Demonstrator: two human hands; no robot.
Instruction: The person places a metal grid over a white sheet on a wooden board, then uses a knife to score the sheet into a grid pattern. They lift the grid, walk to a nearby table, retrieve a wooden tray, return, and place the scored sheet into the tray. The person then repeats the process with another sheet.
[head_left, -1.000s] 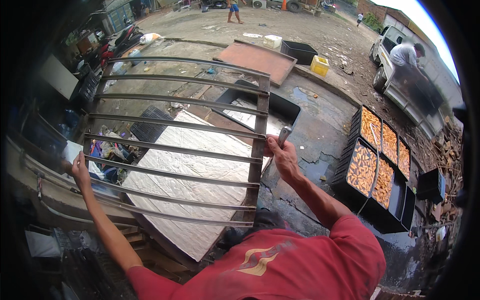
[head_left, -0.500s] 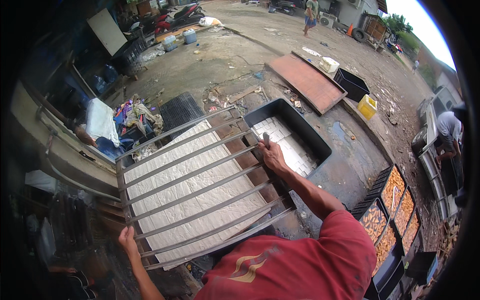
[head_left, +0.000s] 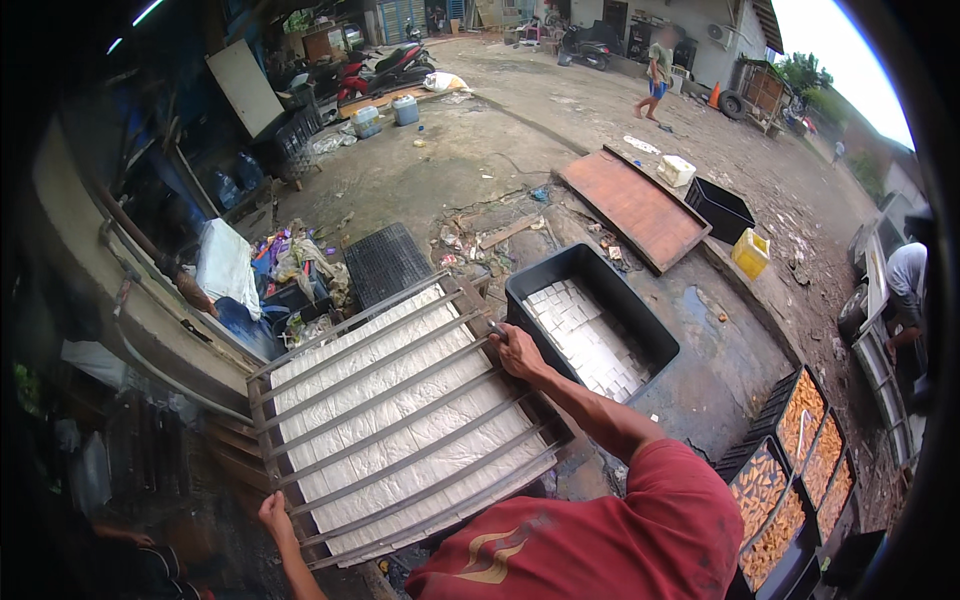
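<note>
A slatted rack [head_left: 391,348] of long parallel bars lies across a large white slab [head_left: 385,455] that looks like tofu, on a wooden board. My left hand [head_left: 275,514] is closed on the rack's near left corner. At its right side my right hand [head_left: 516,352] is closed round a short grey-handled tool [head_left: 495,329]; the handle's end sticks up from the fist, and the rest is hidden. Just beyond that hand stands a black tub [head_left: 650,372], with rows of small white blocks [head_left: 580,330] inside.
Black crates [head_left: 768,430] of orange-brown pieces stand at the right. A reddish board [head_left: 635,207], a black bin [head_left: 720,208] and a yellow container [head_left: 750,254] lie farther off. A dark crate [head_left: 388,266] sits beyond the rack. One person [head_left: 657,75] walks far off; another [head_left: 905,285] bends at the right.
The rack has come down onto the white slab and lines up more closely with it. Both hands went down with it. The view has tilted up; the distant person is farther right in it.
</note>
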